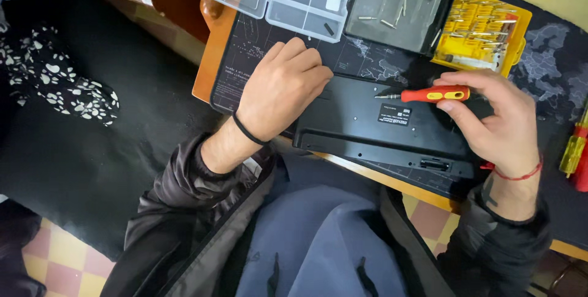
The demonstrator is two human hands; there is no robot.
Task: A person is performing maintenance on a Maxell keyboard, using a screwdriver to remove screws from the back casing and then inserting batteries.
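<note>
You pinched the small red-and-yellow screwdriver [429, 95] in your right hand [493, 122], its grip closed round the smooth, likely slippery handle, tip just left over the upturned black keyboard [380, 128], a light, rigid, probably flex-prone plastic slab on the worktop [551, 52] that your left hand [282, 85], fingers curled shut, pressed down flat.
</note>
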